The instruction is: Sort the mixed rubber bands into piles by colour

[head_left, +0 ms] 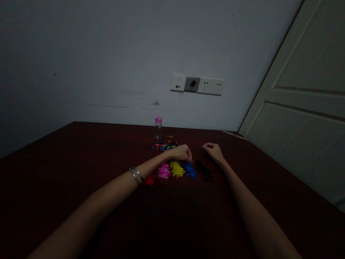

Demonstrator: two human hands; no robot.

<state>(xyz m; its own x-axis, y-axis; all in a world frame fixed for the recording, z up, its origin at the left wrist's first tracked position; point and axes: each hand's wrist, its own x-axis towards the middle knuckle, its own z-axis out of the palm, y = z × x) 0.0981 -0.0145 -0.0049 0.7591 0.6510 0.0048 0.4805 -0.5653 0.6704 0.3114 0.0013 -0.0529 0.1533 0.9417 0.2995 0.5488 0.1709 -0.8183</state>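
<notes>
My left hand (183, 152) reaches across the piles, its fingertips closed and pointing down at the far edge of a blue pile of small rubber bands (190, 170). Whatever those fingers pinch is too small to make out. To its right, my right hand (214, 151) rests beyond a black pile (205, 172), fingers pressed together and pointing left; anything between them cannot be seen. Left of the blue lie a yellow pile (177, 169), a pink pile (164, 172) and a red pile (149, 180), partly behind my left forearm. Mixed-colour bands (162, 146) lie farther back.
A clear bottle with a pink cap (158, 128) stands behind the mixed bands on the dark reddish table (111, 143). A wall with sockets (211, 86) borders the far edge. A pale panelled door (313, 120) is at the right. The light is dim.
</notes>
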